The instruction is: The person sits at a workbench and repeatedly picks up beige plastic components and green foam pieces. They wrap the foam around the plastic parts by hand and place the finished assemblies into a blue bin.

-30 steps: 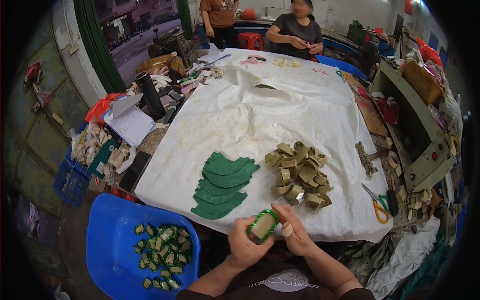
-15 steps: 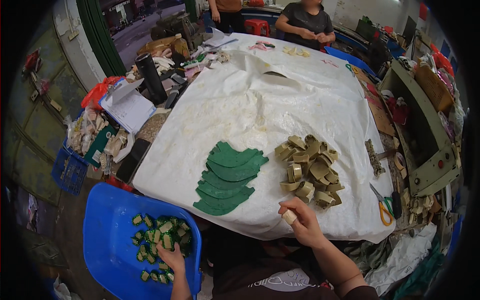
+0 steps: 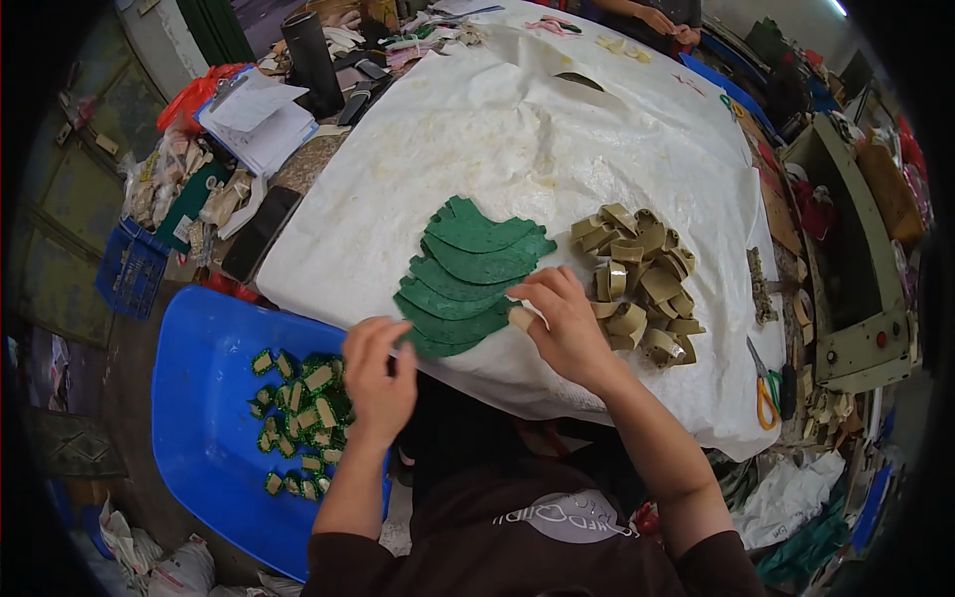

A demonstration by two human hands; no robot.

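Curved flat green pieces (image 3: 468,281) lie overlapped in a fanned stack on the white-covered table (image 3: 398,189). My left hand (image 3: 380,383) is at the near left end of the stack, fingers apart and slightly blurred, with nothing visible in them. At the stack's right edge, my right hand (image 3: 565,328) has its fingers stretched out; a beige cover wraps its thumb. Whether either hand touches the lowest green piece is hard to tell. Right of the stack sits a heap of curved tan bands (image 3: 647,279).
Left of me a blue tub (image 3: 199,418) holds several tan pieces with shiny green edging (image 3: 303,418). Scissors (image 3: 764,393) with orange and green handles lie at the table's right edge. Beyond the left edge are a dark phone (image 3: 261,234), a clipboard (image 3: 254,119) and a black bottle (image 3: 310,65).
My left hand has risen out of the blue tub to the green stack. My right hand has moved left from below the tan heap to the stack's edge. The view has shifted.
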